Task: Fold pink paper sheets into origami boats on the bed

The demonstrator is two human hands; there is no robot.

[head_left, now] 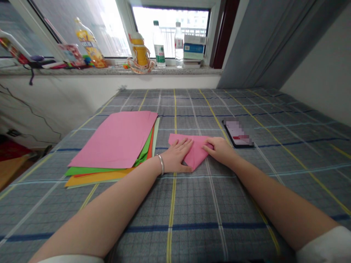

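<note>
Currently pressing folded pink paper (195,153) under left hand (175,156) and right hand (219,149), both grips open and flat (stacked multicoloured paper sheets (109,140) beside).

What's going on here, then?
A person is working with both bare hands on a checked bedspread. Their left hand, with a silver bangle on the wrist, and their right hand rest flat on a folded pink paper. To the left lies a stack of coloured paper, pink on top, with green and orange beneath. A phone lies to the right.
</note>
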